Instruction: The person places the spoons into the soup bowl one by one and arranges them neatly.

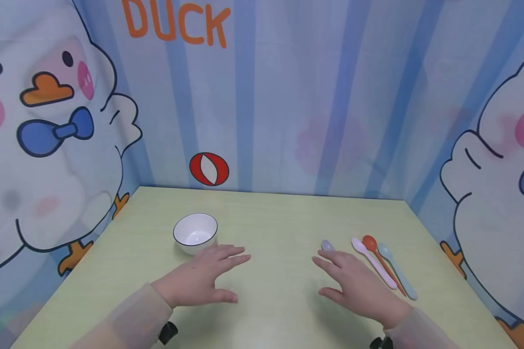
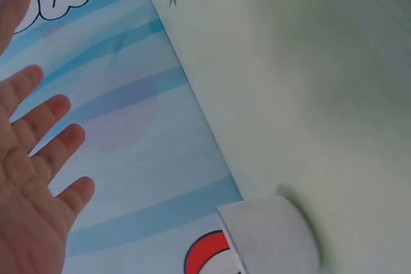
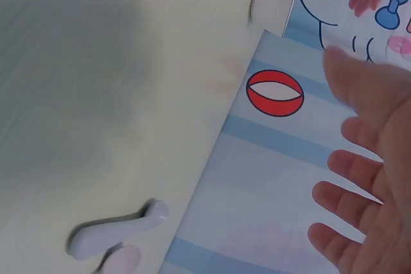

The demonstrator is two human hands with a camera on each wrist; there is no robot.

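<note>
Both hands hover flat over a pale green table, fingers spread and holding nothing. My left hand is just in front of a small white bowl with a dark rim; the bowl shows at the bottom of the left wrist view, beside the left hand. My right hand lies next to a row of spoons: lavender, pink, orange and grey-blue. The lavender spoon appears in the right wrist view below the open right hand.
Blue striped cloth walls with cartoon ducks close the table on three sides. A red and white ball print marks the back wall. The bowl shows far off in the right wrist view.
</note>
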